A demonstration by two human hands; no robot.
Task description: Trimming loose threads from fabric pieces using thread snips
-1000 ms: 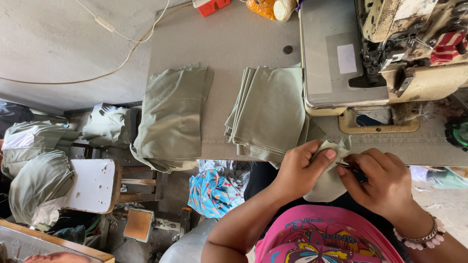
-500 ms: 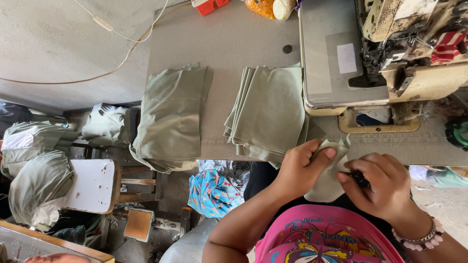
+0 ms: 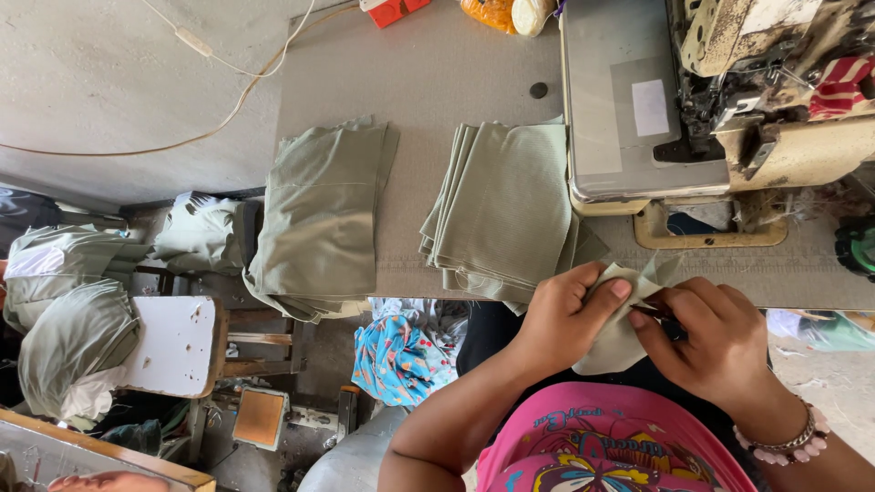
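Note:
My left hand point(image 3: 567, 316) pinches a small piece of pale green fabric point(image 3: 612, 337) at the near edge of the sewing table point(image 3: 428, 82). My right hand point(image 3: 711, 344) grips the same piece from the right, with a small dark tool between its fingers, mostly hidden. A bead bracelet point(image 3: 786, 439) circles my right wrist. Just beyond my hands lies a stack of folded green fabric pieces point(image 3: 506, 208). Further left, a second green pile point(image 3: 319, 219) hangs over the table's edge.
A sewing machine point(image 3: 720, 100) stands at the right of the table. A red box point(image 3: 394, 9) and orange bag point(image 3: 490, 13) sit at the far edge. Left of the table are a white stool point(image 3: 173, 344), heaps of green cloth point(image 3: 64, 337) and a blue patterned cloth point(image 3: 396, 355).
My hands shifted only slightly on the small fabric piece; its upper edge now stands up a little more between them. The piles have not moved.

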